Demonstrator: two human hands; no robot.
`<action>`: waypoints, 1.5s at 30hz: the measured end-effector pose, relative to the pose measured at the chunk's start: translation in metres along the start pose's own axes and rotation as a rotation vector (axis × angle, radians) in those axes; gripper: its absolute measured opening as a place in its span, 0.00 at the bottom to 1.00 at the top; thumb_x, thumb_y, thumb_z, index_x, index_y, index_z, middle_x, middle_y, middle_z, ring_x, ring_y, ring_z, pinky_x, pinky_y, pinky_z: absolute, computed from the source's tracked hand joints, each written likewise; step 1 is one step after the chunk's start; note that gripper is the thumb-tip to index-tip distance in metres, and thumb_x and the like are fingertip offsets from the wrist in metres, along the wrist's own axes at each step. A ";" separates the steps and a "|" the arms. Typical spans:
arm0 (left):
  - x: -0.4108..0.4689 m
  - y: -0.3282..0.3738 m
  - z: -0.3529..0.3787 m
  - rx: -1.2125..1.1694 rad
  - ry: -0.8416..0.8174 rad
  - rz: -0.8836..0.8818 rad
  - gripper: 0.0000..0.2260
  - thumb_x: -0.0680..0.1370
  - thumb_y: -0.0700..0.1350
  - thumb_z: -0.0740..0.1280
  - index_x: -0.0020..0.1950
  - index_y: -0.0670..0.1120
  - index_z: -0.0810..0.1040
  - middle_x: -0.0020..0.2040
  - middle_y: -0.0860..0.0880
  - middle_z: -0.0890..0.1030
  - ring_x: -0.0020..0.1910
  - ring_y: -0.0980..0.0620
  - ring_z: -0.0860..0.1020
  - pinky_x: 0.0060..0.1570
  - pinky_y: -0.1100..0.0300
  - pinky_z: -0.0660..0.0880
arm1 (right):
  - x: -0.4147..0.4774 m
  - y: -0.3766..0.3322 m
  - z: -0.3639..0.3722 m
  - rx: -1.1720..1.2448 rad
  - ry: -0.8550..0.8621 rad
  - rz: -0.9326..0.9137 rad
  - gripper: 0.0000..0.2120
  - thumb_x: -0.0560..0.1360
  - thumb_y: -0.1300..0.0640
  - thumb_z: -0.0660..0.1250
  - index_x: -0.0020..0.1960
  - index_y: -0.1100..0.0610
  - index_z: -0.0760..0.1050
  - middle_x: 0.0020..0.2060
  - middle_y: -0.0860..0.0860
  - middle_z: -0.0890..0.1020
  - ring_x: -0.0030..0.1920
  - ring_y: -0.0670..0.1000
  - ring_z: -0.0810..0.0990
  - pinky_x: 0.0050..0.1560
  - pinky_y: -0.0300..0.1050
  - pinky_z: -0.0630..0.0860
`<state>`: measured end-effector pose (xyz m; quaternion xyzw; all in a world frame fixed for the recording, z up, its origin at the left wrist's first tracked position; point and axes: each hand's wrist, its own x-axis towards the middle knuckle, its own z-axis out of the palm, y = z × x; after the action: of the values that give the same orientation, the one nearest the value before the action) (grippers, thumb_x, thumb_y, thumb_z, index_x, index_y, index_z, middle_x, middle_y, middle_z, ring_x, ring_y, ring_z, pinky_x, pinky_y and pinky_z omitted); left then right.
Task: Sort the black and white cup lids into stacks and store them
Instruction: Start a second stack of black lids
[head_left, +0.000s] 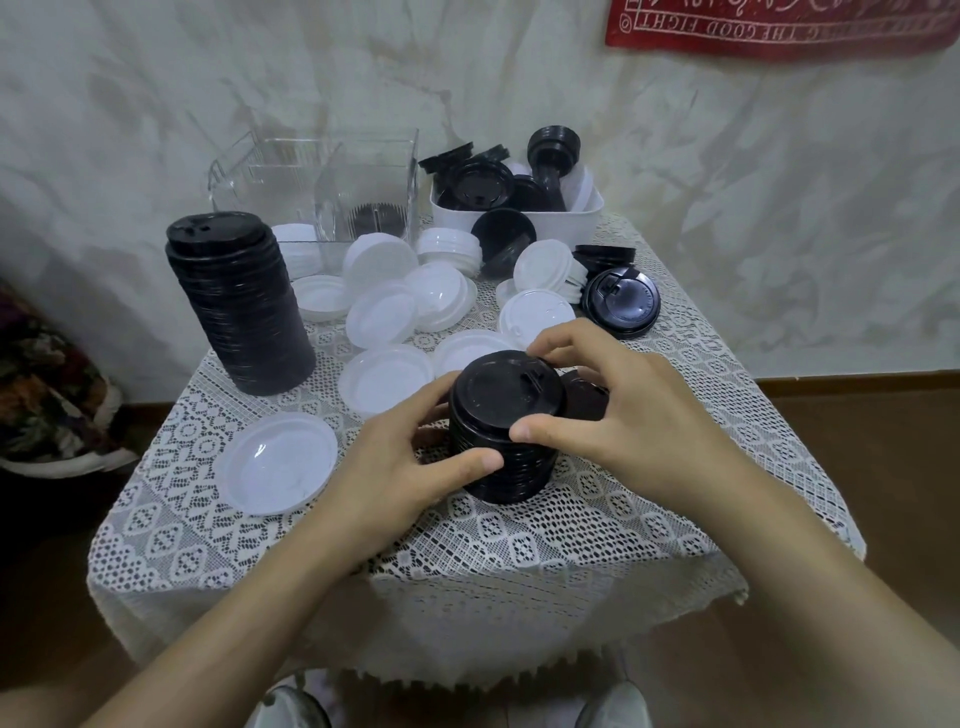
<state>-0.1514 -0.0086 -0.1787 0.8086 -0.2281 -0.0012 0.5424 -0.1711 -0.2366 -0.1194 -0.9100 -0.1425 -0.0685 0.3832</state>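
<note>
A short stack of black lids (501, 410) stands near the table's front middle. My left hand (400, 462) grips its lower left side, thumb across the front. My right hand (608, 405) holds the top lid, fingers curled over the far rim and thumb on the near rim. A tall stack of black lids (241, 301) stands at the left. Loose white lids (382, 317) lie scattered across the middle, and one white lid (278, 462) lies upside down at the front left. A single black lid (621, 301) lies at the right.
A white bin (566, 221) at the back right holds several black and white lids. Two clear plastic boxes (363, 192) stand at the back left. A lace cloth (519, 545) covers the small table. The wall is close behind.
</note>
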 end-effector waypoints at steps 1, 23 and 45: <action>0.000 0.000 0.000 -0.006 -0.001 0.001 0.27 0.72 0.53 0.77 0.68 0.67 0.75 0.62 0.62 0.83 0.65 0.60 0.79 0.65 0.55 0.75 | 0.000 -0.002 0.000 -0.012 0.006 -0.007 0.24 0.65 0.36 0.76 0.57 0.36 0.72 0.55 0.40 0.83 0.53 0.49 0.84 0.58 0.54 0.78; 0.003 -0.002 -0.001 -0.117 -0.017 -0.057 0.36 0.72 0.61 0.73 0.79 0.63 0.64 0.68 0.66 0.78 0.68 0.65 0.76 0.65 0.65 0.75 | 0.006 0.021 0.009 0.121 -0.058 0.049 0.46 0.61 0.28 0.73 0.74 0.44 0.73 0.66 0.40 0.76 0.69 0.45 0.76 0.71 0.54 0.73; 0.009 0.009 -0.006 -0.009 -0.024 -0.085 0.31 0.70 0.66 0.71 0.72 0.70 0.69 0.68 0.64 0.78 0.68 0.65 0.75 0.69 0.52 0.73 | 0.006 0.072 -0.012 -0.175 -0.166 0.305 0.30 0.70 0.42 0.78 0.70 0.38 0.73 0.60 0.39 0.79 0.58 0.46 0.80 0.58 0.51 0.79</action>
<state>-0.1450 -0.0097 -0.1663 0.8151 -0.1997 -0.0349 0.5426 -0.1427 -0.2923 -0.1584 -0.9535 -0.0277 0.0537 0.2954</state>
